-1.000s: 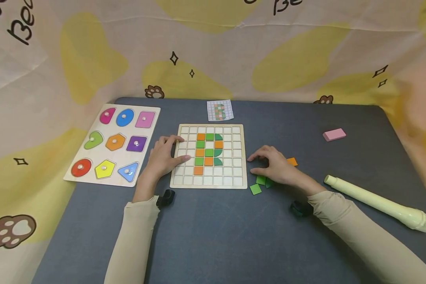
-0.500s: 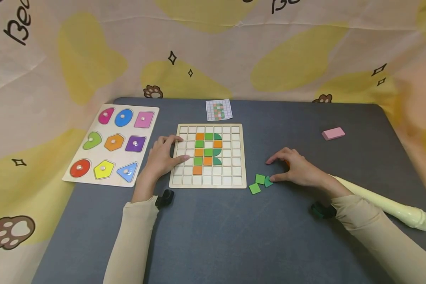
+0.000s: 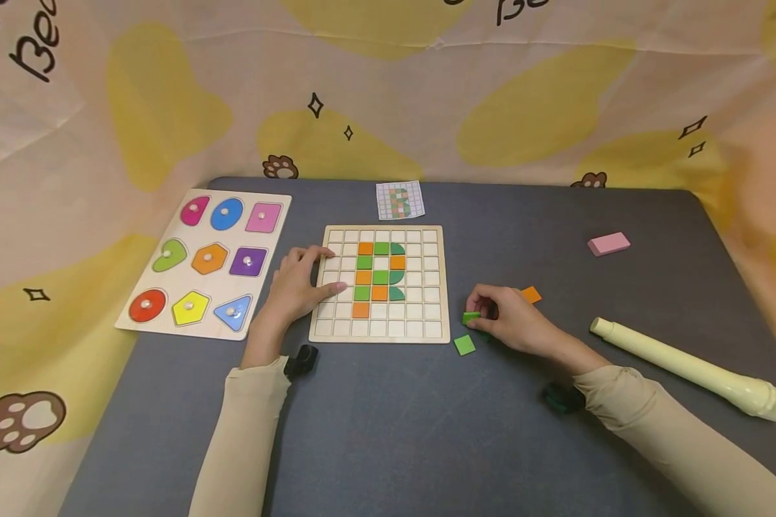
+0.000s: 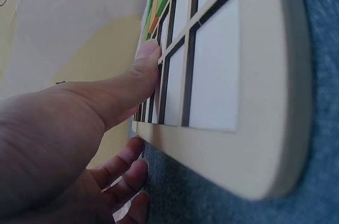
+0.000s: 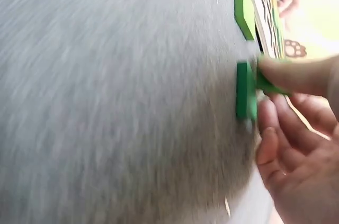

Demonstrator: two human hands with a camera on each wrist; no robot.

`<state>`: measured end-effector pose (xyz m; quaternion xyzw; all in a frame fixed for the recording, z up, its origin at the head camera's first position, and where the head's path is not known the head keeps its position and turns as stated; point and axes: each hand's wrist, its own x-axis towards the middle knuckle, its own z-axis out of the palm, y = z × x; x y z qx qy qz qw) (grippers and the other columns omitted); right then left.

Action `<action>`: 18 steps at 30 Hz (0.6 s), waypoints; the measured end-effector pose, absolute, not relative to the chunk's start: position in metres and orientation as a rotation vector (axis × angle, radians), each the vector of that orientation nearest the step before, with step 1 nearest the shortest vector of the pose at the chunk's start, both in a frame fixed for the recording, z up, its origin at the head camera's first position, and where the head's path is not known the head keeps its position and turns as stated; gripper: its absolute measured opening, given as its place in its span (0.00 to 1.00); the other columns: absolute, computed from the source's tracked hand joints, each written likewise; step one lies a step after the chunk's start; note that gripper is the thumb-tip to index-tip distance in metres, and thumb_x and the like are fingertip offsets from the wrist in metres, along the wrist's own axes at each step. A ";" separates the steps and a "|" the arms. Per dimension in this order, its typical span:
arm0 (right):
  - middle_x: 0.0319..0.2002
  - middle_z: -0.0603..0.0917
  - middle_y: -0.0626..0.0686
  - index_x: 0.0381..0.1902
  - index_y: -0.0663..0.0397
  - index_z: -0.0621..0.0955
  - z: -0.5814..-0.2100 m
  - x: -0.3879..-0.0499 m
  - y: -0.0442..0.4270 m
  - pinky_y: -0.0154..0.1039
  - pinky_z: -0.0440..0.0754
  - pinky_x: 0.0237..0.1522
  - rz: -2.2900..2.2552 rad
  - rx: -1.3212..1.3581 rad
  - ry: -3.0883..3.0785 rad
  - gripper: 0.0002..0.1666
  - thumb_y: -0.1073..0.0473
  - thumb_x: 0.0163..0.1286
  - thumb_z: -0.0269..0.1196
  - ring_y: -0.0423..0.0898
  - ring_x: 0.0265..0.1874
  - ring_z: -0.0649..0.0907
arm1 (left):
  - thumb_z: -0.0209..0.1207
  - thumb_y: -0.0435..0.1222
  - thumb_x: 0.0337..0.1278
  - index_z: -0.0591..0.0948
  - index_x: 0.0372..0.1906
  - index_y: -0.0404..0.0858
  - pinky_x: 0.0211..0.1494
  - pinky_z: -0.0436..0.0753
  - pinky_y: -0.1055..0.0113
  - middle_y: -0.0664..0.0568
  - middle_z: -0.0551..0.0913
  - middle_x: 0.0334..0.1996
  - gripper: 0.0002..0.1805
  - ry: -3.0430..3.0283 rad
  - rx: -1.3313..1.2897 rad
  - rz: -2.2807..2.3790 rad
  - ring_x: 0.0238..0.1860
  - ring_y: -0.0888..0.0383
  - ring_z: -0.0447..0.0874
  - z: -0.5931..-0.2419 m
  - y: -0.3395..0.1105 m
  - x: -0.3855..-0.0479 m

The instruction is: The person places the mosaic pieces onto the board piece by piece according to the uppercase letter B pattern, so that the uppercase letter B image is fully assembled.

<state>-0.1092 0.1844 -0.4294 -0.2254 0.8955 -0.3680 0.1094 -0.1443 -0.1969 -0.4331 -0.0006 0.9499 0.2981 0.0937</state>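
My left hand (image 3: 292,286) rests at the left edge of a wooden grid board (image 3: 445,316). Its thumb (image 4: 139,73) lies straight on the white cells, with several fingers beside the rim. Orange, green and dark green tiles fill some middle cells in a letter-like pattern. To the right of the board, my right hand (image 3: 511,317) pinches a green square tile (image 3: 470,317) between thumb and fingers, tilted up off the table. A dark green tile (image 5: 242,90) lies just under that hand. Nearer the front lies another green square tile (image 3: 465,345).
An orange tile (image 3: 531,294) lies behind the right hand. A small pattern card (image 3: 401,200) is beyond the board. The shape puzzle board (image 3: 196,287) stands left, a pink block (image 3: 608,244) far right, and a pale yellow tube (image 3: 692,368) beside the right forearm.
My right hand first moved right, away from the board, then came back left and took hold of a green square tile. The left hand stayed in place on the board.
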 end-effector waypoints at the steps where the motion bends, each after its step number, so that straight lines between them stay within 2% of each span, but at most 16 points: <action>1: 0.30 0.83 0.48 0.38 0.52 0.84 -0.430 -0.109 0.181 0.34 0.75 0.34 -1.110 -0.642 2.641 0.10 0.67 0.64 0.76 0.43 0.30 0.78 | 0.72 0.48 0.64 0.71 0.74 0.45 0.75 0.64 0.34 0.33 0.64 0.75 0.38 2.819 0.001 0.884 0.74 0.34 0.61 -0.433 -0.197 -0.144; 4: 0.31 0.84 0.49 0.41 0.53 0.87 -0.433 -0.110 0.168 0.33 0.75 0.32 -1.178 -0.602 2.689 0.09 0.67 0.66 0.75 0.43 0.29 0.78 | 0.72 0.48 0.64 0.71 0.74 0.45 0.75 0.64 0.34 0.33 0.64 0.75 0.38 2.820 0.001 0.877 0.74 0.34 0.61 -0.433 -0.197 -0.145; 8: 0.34 0.87 0.53 0.44 0.56 0.88 -0.431 -0.113 0.152 0.31 0.80 0.34 -1.287 -0.544 2.722 0.10 0.68 0.66 0.75 0.43 0.31 0.82 | 0.72 0.48 0.64 0.71 0.74 0.46 0.75 0.64 0.34 0.33 0.64 0.75 0.38 2.818 -0.006 0.879 0.74 0.34 0.61 -0.433 -0.196 -0.145; 18: 0.37 0.90 0.53 0.45 0.58 0.90 -0.430 -0.113 0.111 0.31 0.84 0.38 -1.406 -0.588 2.553 0.08 0.67 0.68 0.73 0.42 0.33 0.85 | 0.72 0.48 0.64 0.72 0.74 0.45 0.74 0.63 0.36 0.33 0.64 0.74 0.37 2.825 0.009 0.891 0.74 0.34 0.61 -0.434 -0.197 -0.145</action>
